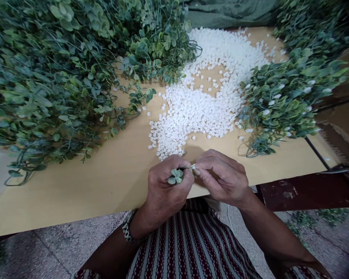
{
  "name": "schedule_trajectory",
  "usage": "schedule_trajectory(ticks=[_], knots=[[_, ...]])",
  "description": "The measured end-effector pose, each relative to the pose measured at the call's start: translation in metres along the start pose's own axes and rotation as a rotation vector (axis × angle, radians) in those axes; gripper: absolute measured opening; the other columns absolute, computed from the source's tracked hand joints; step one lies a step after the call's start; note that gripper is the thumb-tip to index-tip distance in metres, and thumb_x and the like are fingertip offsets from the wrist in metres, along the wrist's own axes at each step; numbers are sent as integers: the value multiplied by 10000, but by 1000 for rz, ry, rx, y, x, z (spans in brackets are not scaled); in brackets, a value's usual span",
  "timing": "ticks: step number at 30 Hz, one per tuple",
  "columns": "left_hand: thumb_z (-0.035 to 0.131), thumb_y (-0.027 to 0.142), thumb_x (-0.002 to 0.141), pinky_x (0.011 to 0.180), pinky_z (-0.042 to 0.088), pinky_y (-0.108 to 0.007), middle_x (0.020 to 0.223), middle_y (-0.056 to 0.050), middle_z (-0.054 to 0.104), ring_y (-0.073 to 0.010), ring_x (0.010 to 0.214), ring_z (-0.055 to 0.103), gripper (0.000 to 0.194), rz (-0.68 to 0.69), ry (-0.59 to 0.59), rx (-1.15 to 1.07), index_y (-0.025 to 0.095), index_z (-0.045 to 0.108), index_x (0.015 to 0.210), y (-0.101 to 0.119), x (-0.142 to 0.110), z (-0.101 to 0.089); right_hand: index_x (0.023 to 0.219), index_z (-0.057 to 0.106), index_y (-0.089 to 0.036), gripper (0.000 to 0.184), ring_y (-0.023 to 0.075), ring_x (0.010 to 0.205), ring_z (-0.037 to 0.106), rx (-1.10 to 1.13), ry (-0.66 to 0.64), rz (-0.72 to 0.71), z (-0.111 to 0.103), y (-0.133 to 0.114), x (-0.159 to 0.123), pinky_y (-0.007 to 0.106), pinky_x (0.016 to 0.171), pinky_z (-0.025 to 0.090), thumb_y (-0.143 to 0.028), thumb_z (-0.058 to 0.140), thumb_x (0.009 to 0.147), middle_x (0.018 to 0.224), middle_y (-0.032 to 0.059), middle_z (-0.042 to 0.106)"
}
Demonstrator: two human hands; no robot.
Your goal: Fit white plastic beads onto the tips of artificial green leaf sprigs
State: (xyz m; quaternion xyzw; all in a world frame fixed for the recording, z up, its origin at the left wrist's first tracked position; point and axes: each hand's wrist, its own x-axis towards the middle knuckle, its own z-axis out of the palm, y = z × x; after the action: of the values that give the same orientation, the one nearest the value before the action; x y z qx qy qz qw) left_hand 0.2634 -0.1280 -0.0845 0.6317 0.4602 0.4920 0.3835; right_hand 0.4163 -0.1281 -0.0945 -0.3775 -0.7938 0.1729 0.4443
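Observation:
My left hand [165,186] is closed around a small green artificial leaf sprig [175,176], whose leaves poke out between thumb and fingers. My right hand [221,176] pinches a tiny white bud [193,166] at the sprig's tip, the two hands touching over the near edge of the tan wooden table [75,190]. Just beyond my hands lies a wide spread of several loose white buds [197,108].
A big heap of artificial green vines [46,77] covers the table's left and back. A smaller pile of sprigs with white buds attached [285,97] lies at the right. A dark bench [308,190] and speckled floor lie right of the table.

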Motion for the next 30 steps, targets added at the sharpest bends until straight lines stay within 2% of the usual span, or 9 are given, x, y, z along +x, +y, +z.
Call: schedule_trajectory(ticks=[6,8,10,14,18,20,23,26,30], knots=[[544,70,696,485,383,-201,606,48,499,-82,526,441,106,-208,-118,-103,173,558,720,8,5,-4,828,602,-168,108,120,621,558,72,-4,99,-4,4,0,250,553,457,-73,550,832,677,11,596],[537,85,675,480,380,-199,628,47,492,-86,535,444,133,-254,-151,-124,174,556,770,11,7,-6,833,609,-174,93,131,644,570,18,-72,133,-10,4,0,262,561,463,-96,559,837,706,21,612],[521,97,683,481,377,-197,636,44,479,-89,546,438,116,-281,-174,-126,180,542,761,12,8,-7,870,624,-176,73,150,703,594,-48,-79,135,-18,2,3,280,597,484,-122,594,832,767,43,635],[524,128,718,485,368,-199,661,26,492,-109,607,458,63,-255,-247,-63,187,506,710,12,7,-5,976,628,-196,172,163,795,619,32,4,35,-28,-8,18,298,676,512,-122,629,821,850,52,652],[535,186,744,500,371,-231,676,13,523,-127,623,474,64,-212,-336,-23,189,478,715,11,5,-1,919,622,-205,130,156,780,593,114,-146,-91,-25,-18,33,288,657,501,-118,537,874,816,42,633],[528,160,721,544,383,-253,655,22,507,-126,618,462,85,-187,-342,-7,192,456,689,12,5,-1,857,602,-193,141,152,737,567,94,-173,-107,-22,-19,34,286,643,486,-107,494,886,761,35,606],[522,146,691,570,381,-262,652,29,472,-128,627,442,69,-196,-331,-53,193,471,686,16,6,-4,822,565,-180,126,142,696,539,93,-154,-50,-21,-16,29,275,622,461,-107,488,888,717,20,570],[530,182,713,584,398,-267,681,12,488,-138,643,455,20,-227,-316,-245,194,545,714,15,5,-8,815,548,-176,105,135,667,513,103,-101,3,-22,-11,20,262,589,428,-107,508,884,691,11,546],[596,231,755,623,444,-287,693,-22,569,-150,653,512,81,-308,-278,-443,198,608,682,7,2,-7,830,541,-179,93,143,655,504,91,-81,-27,-19,-8,10,273,574,416,-111,504,879,688,19,553]])
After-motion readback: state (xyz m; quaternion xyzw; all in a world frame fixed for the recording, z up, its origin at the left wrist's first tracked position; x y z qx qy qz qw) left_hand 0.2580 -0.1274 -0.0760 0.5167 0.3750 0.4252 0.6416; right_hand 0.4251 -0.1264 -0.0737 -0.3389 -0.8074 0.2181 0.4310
